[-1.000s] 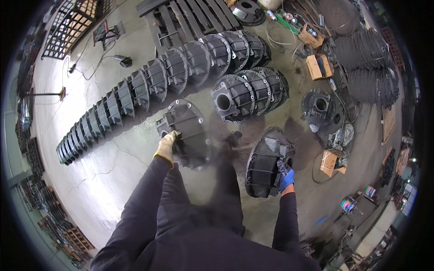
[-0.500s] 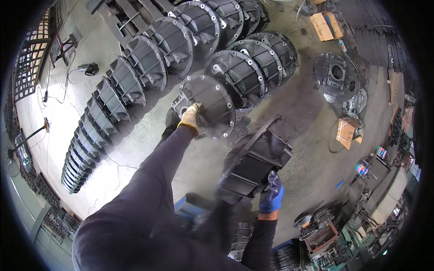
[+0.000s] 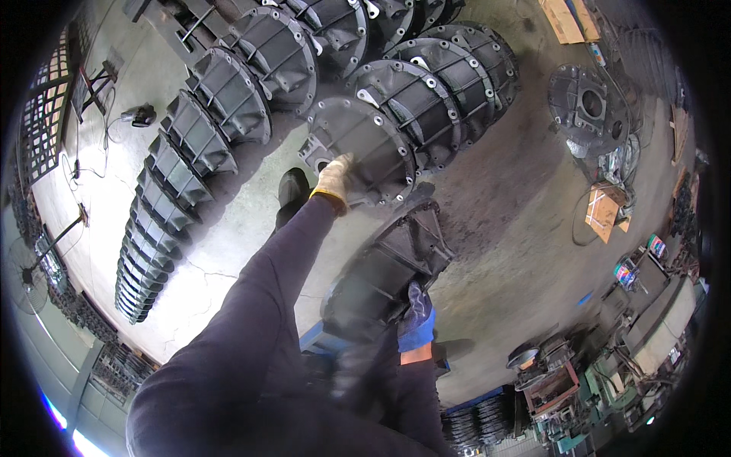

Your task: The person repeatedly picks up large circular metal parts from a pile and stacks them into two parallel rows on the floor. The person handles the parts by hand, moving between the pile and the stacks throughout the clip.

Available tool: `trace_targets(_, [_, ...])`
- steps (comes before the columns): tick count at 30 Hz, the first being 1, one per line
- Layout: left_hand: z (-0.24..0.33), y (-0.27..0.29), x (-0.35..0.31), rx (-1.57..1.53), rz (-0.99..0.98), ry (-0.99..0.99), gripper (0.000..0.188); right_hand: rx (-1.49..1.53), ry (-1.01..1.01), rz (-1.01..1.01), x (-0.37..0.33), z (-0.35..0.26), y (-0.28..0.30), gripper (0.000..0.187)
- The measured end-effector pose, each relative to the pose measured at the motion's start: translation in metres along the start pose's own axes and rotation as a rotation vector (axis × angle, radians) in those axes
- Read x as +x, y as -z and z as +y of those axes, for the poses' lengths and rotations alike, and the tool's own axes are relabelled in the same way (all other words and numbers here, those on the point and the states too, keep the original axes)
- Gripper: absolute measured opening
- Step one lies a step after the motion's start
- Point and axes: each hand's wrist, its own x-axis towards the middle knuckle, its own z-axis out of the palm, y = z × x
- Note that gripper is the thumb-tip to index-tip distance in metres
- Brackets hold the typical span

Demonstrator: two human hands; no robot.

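My left hand (image 3: 333,185), in a cream glove with a yellow cuff, is closed on the near edge of a round dark-grey metal housing (image 3: 367,145). That housing has a bolt-hole flange and stands close beside other housings (image 3: 411,103). My right hand (image 3: 416,320), in a blue and black glove, grips the ribbed side of a second dark housing (image 3: 369,286). This one is tilted, close to my body, and its near side is blurred. The right fingers are partly hidden behind its edge.
A long curved row of similar housings (image 3: 179,164) stands on the concrete floor to the left. A dark shoe (image 3: 292,190) is beside my left hand. At right lie another housing (image 3: 586,107) and torn cardboard (image 3: 601,209). Machinery (image 3: 556,381) crowds the lower right.
The right hand's housing has moved left and closer to my body, its angle changed. My left hand remains on its housing. The whole view has shifted.
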Motion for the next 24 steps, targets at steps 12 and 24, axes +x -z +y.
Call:
trace_targets(12, [0.060, 0.110, -0.066, 1.870, -0.211, -0.911, 0.041, 0.285, -0.049, 0.085, -0.030, 0.001, -0.036, 0.033])
trace_targets(24, [0.176, 0.523, -0.367, 1.942, 0.113, -0.448, 0.066, 0.811, -0.108, -0.045, -0.047, 0.059, -0.095, 0.033])
